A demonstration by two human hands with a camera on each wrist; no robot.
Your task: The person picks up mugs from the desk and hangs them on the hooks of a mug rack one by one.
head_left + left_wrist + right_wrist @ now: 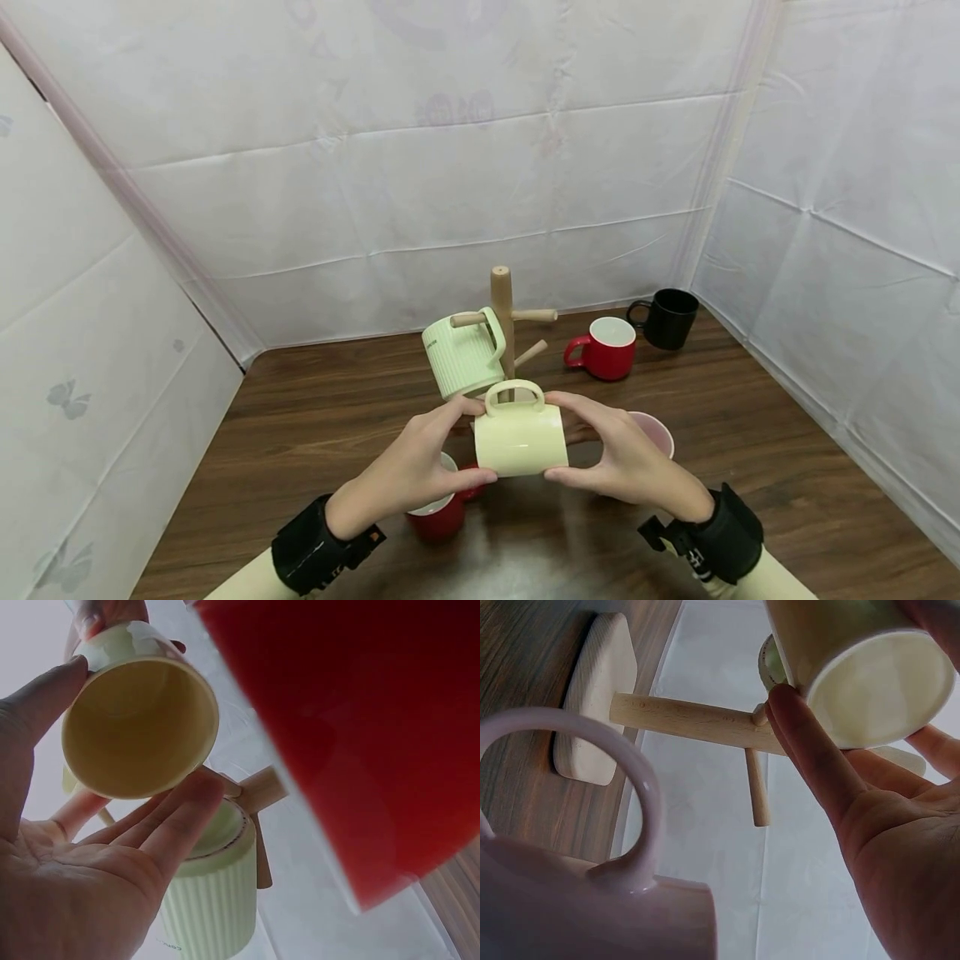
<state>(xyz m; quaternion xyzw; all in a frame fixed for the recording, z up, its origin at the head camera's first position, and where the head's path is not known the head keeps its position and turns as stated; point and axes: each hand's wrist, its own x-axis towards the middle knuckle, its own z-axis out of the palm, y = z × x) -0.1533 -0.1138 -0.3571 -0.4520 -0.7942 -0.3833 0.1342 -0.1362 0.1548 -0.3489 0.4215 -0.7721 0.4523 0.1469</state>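
A pale yellow mug (521,442) lies on its side in the air, its handle pointing up and away. My left hand (420,462) grips the mug's left end between thumb and fingers. At the opposite end, my right hand (626,458) pinches it the same way. The left wrist view looks into the mug's open mouth (139,727); the right wrist view faces its base (881,690). Just behind stands a wooden mug tree (501,292), its lower part partly hidden by the mug and hands. A ribbed light green mug (461,358) hangs by its handle from a left peg.
Below my left hand is a red mug (438,517), partly covered. A pink mug (654,433) stands behind my right hand. Farther back on the right are another red mug (609,354) and a black mug (670,321). White sheeting (450,183) encloses the wooden table (315,392).
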